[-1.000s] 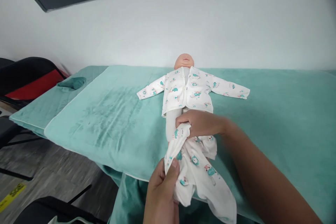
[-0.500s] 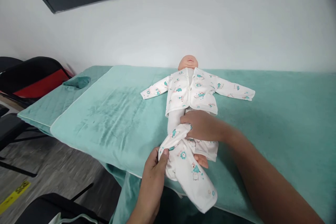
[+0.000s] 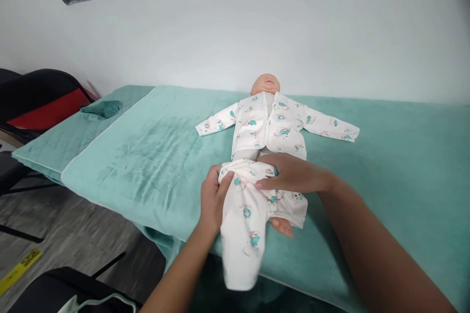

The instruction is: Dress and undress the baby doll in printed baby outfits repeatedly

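A baby doll (image 3: 265, 84) lies on its back, dressed in a white printed jacket (image 3: 253, 127) with both sleeves spread out. Matching printed pants (image 3: 244, 225) cover its legs up to the hips. My left hand (image 3: 213, 198) grips the waistband at its left side, thumb on top. My right hand (image 3: 290, 172) pinches the waistband near the middle, just below the jacket hem. One bare doll foot (image 3: 282, 226) sticks out of the right pant leg. The left pant leg hangs past the bed edge, its foot hidden inside.
The doll rests on a green padded bed (image 3: 147, 156) against a white wall (image 3: 183, 34). A face-hole cushion (image 3: 103, 108) is at the bed's left end. Black chairs (image 3: 44, 93) stand at left, another black seat (image 3: 73, 293) at the lower left.
My left hand has moved up, drawing the waistband over the left leg towards the jacket. The left pant leg has swung from slanting right to hanging nearly straight. My right hand stays near the middle.
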`<state>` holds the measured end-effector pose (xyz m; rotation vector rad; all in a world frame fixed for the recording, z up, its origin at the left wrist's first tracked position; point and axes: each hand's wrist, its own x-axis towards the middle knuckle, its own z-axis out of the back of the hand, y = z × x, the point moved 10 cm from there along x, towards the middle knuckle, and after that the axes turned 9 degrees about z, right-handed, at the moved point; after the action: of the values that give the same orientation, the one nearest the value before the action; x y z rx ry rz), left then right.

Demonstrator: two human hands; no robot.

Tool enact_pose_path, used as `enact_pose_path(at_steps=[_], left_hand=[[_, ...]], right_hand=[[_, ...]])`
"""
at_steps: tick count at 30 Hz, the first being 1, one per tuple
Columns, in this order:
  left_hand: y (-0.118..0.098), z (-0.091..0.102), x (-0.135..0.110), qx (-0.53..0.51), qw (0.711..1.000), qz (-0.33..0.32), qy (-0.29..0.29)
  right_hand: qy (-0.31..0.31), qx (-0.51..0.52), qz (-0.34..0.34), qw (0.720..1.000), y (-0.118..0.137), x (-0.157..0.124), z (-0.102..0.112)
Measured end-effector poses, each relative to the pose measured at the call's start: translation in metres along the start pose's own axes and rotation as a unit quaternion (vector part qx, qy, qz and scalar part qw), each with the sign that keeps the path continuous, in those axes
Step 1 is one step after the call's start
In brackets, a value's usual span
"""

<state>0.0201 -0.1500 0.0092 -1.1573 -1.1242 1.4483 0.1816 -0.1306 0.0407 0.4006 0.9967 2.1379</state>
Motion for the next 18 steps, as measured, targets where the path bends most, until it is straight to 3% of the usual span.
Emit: enact_pose_path(at_steps=[5, 9, 13, 16, 18], left_hand=[[-0.008, -0.004, 0.031, 0.031, 0.999, -0.014, 0.010], [-0.010, -0.011, 0.035, 0.048, 0.999, -0.012, 0.021], [0.000, -0.002, 0.012, 0.059, 0.998, 0.015, 0.002], [0.007, 0.017, -0.018, 0.014, 0.999, 0.034, -0.035], [0.013, 0.022, -0.040, 0.004, 0.997, 0.069, -0.026]], right_hand=[[-0.005, 0.042, 0.016, 0.999, 0.004, 0.001, 0.000], [-0.026, 0.018, 0.005, 0.999, 0.001, 0.001, 0.002], [-0.034, -0.008, -0.002, 0.999, -0.002, 0.002, 0.002], [-0.032, -0.023, -0.002, 0.999, -0.003, 0.002, 0.001], [-0.038, -0.028, -0.001, 0.999, -0.003, 0.001, 0.002]])
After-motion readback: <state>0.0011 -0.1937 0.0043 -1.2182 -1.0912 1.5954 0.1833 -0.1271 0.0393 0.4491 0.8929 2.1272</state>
